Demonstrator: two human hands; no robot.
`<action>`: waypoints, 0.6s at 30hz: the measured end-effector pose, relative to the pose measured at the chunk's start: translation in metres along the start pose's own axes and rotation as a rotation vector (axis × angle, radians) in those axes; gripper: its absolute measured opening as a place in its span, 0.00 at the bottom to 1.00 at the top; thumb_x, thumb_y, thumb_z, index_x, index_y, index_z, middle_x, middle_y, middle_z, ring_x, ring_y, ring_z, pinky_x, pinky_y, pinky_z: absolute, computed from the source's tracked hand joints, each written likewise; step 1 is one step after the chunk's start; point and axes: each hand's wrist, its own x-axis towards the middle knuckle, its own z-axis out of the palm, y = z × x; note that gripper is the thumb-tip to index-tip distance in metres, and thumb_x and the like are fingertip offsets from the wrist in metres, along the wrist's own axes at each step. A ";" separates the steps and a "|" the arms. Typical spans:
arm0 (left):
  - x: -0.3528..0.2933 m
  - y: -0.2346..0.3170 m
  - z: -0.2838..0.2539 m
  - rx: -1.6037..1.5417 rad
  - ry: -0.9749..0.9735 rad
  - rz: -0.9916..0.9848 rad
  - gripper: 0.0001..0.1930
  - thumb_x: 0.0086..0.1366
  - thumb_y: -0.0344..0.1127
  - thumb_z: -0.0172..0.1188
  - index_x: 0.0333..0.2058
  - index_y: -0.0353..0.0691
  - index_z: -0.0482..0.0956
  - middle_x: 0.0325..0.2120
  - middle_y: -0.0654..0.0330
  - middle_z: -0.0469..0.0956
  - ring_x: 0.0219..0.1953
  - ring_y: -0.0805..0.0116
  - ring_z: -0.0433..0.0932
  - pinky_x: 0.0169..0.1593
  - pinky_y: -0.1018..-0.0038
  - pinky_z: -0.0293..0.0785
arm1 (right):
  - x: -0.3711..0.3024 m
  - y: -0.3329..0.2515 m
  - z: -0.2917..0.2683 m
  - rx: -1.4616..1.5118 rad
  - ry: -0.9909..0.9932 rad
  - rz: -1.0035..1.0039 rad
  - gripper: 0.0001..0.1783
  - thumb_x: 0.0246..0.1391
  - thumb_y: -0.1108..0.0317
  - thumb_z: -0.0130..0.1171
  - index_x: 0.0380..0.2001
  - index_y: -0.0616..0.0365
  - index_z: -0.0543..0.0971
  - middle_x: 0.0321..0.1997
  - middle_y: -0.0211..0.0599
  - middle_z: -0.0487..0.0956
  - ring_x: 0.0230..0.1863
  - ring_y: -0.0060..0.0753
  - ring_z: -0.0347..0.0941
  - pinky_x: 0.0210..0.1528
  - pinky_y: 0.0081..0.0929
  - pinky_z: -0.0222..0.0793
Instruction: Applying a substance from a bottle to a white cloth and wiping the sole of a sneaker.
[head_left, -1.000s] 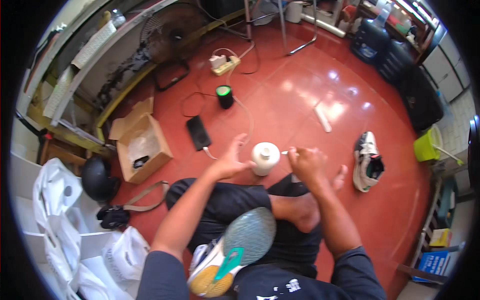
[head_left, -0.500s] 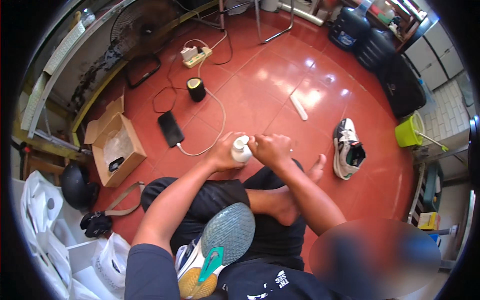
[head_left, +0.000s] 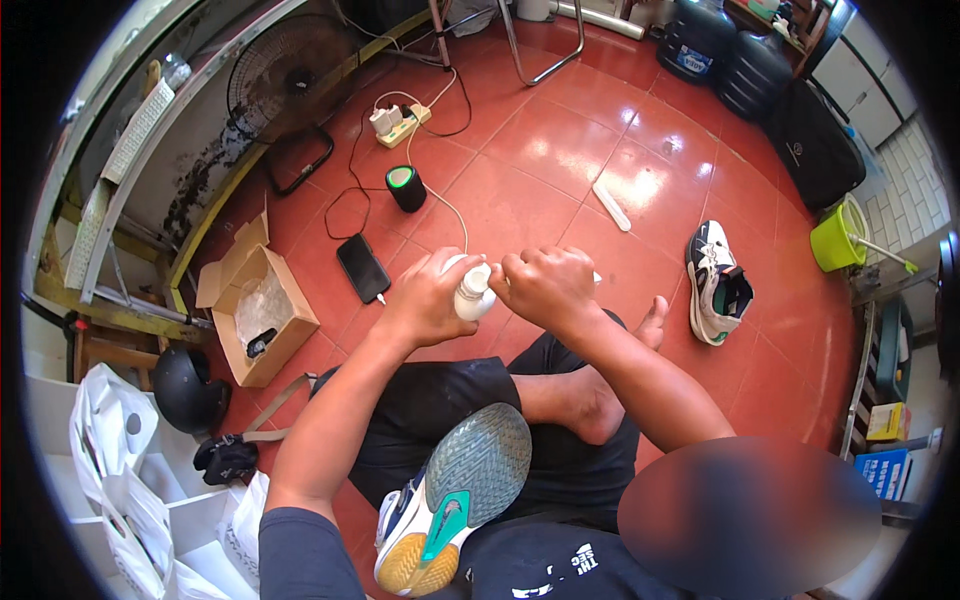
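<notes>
My left hand (head_left: 428, 303) is wrapped round a small white bottle (head_left: 474, 295), tilted with its top toward my right hand. Close beside the bottle's top, my right hand (head_left: 548, 288) is closed in a fist. A small white tip shows past its far side; the rest of what it holds is hidden. In my lap lies a sneaker (head_left: 465, 490) with its grey, green and tan sole turned up. The other sneaker (head_left: 718, 285), white and black, stands on the floor to the right.
A flat white strip (head_left: 612, 206) lies ahead on the red tiles. Left of it are a black speaker (head_left: 405, 188), a phone (head_left: 363, 269) on a cable, a power strip (head_left: 404, 127) and an open cardboard box (head_left: 292, 340). A green bucket (head_left: 838, 236) stands far right.
The view has shifted slightly, so the floor things sit further right. Both hands stay close together, the left still round the bottle. The speaker's ring light has turned from yellow to green.
</notes>
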 end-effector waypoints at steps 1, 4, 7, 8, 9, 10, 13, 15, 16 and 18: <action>0.000 0.002 -0.010 0.007 -0.004 0.007 0.38 0.33 0.36 0.71 0.51 0.45 0.73 0.44 0.52 0.73 0.46 0.51 0.74 0.49 0.60 0.73 | 0.004 -0.004 -0.002 -0.001 0.008 0.007 0.18 0.48 0.57 0.56 0.09 0.48 0.76 0.10 0.33 0.75 0.11 0.34 0.73 0.14 0.33 0.65; 0.007 0.016 -0.042 0.185 0.031 0.087 0.39 0.31 0.36 0.72 0.50 0.44 0.73 0.45 0.51 0.73 0.47 0.50 0.74 0.50 0.60 0.72 | 0.016 -0.008 -0.018 -0.027 0.098 0.004 0.18 0.48 0.57 0.56 0.08 0.47 0.75 0.10 0.32 0.74 0.10 0.33 0.72 0.13 0.32 0.64; 0.013 0.019 -0.065 0.209 0.140 0.172 0.37 0.32 0.34 0.70 0.49 0.45 0.73 0.44 0.52 0.73 0.44 0.51 0.73 0.48 0.60 0.72 | 0.026 -0.008 -0.024 0.001 0.139 0.065 0.18 0.48 0.56 0.57 0.08 0.47 0.75 0.09 0.32 0.73 0.10 0.33 0.72 0.13 0.32 0.64; 0.014 0.024 -0.073 0.230 0.163 0.181 0.37 0.31 0.33 0.70 0.48 0.44 0.72 0.44 0.51 0.73 0.45 0.50 0.72 0.49 0.59 0.71 | 0.028 -0.007 -0.025 0.028 0.174 0.091 0.18 0.48 0.57 0.57 0.08 0.48 0.75 0.09 0.31 0.73 0.10 0.33 0.71 0.13 0.32 0.64; 0.018 0.028 -0.082 0.242 0.153 0.200 0.37 0.31 0.33 0.70 0.48 0.44 0.72 0.44 0.51 0.73 0.45 0.50 0.72 0.49 0.59 0.71 | 0.031 -0.006 -0.028 0.054 0.210 0.119 0.18 0.48 0.57 0.57 0.09 0.48 0.75 0.09 0.31 0.72 0.10 0.33 0.71 0.13 0.32 0.64; 0.022 0.031 -0.091 0.292 0.173 0.236 0.38 0.30 0.33 0.70 0.48 0.44 0.72 0.44 0.51 0.73 0.45 0.50 0.71 0.49 0.59 0.71 | 0.033 -0.005 -0.031 0.051 0.228 0.138 0.18 0.48 0.57 0.57 0.09 0.48 0.75 0.09 0.31 0.72 0.10 0.33 0.71 0.13 0.32 0.64; 0.030 0.043 -0.116 0.369 0.165 0.297 0.40 0.28 0.32 0.70 0.49 0.44 0.72 0.44 0.51 0.73 0.46 0.49 0.71 0.49 0.58 0.71 | 0.041 -0.010 -0.045 0.134 0.279 0.194 0.17 0.48 0.57 0.57 0.09 0.48 0.75 0.09 0.31 0.72 0.11 0.34 0.71 0.14 0.33 0.65; 0.036 0.045 -0.126 0.426 0.195 0.351 0.41 0.27 0.32 0.71 0.49 0.44 0.72 0.45 0.52 0.73 0.47 0.49 0.70 0.50 0.58 0.70 | 0.043 -0.011 -0.052 0.192 0.307 0.221 0.18 0.49 0.57 0.57 0.09 0.49 0.74 0.09 0.31 0.72 0.12 0.34 0.72 0.14 0.33 0.65; 0.038 0.049 -0.131 0.445 0.190 0.364 0.41 0.26 0.32 0.73 0.49 0.45 0.72 0.46 0.54 0.73 0.47 0.49 0.70 0.50 0.57 0.70 | 0.043 -0.012 -0.055 0.189 0.318 0.233 0.18 0.49 0.57 0.57 0.09 0.49 0.74 0.09 0.31 0.72 0.12 0.34 0.72 0.14 0.33 0.65; 0.042 0.058 -0.140 0.477 0.172 0.394 0.42 0.26 0.32 0.73 0.49 0.46 0.72 0.46 0.54 0.73 0.47 0.48 0.70 0.50 0.56 0.70 | 0.044 -0.013 -0.056 0.247 0.375 0.224 0.17 0.50 0.58 0.57 0.11 0.50 0.73 0.09 0.31 0.68 0.12 0.35 0.70 0.13 0.34 0.62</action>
